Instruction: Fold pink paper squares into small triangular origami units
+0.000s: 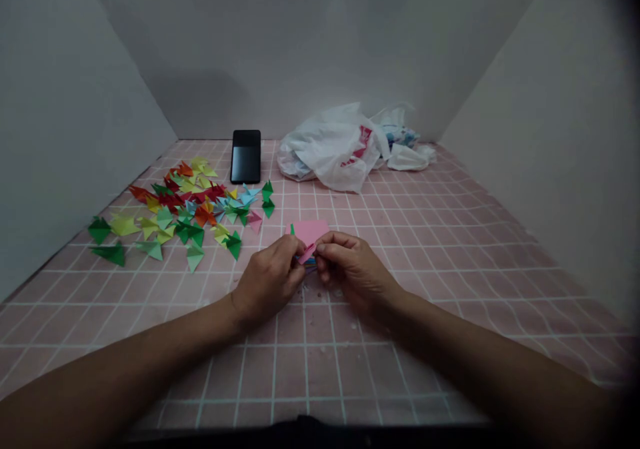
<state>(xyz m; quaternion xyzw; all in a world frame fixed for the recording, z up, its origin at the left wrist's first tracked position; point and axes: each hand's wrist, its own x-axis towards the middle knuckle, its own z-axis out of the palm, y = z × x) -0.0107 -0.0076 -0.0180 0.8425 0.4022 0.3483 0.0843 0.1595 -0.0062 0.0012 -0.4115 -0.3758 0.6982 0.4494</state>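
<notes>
A small folded piece of pink paper (307,254) is pinched between my two hands at the middle of the table. My left hand (270,274) grips its left end, fingers curled closed. On the other end, my right hand (353,266) closes thumb and fingertips. Just behind and under them lies a stack of coloured paper (313,228), pink on top, with a bit of green at its left and blue at its lower edge. My fingers hide part of the stack and of the folds.
Many folded paper pieces (190,232) in green, yellow, red, orange and blue spread over the left of the pink checked tablecloth (450,349). A black phone (246,157) lies behind them. White plastic bags (333,146) sit at the back. Pale walls enclose three sides.
</notes>
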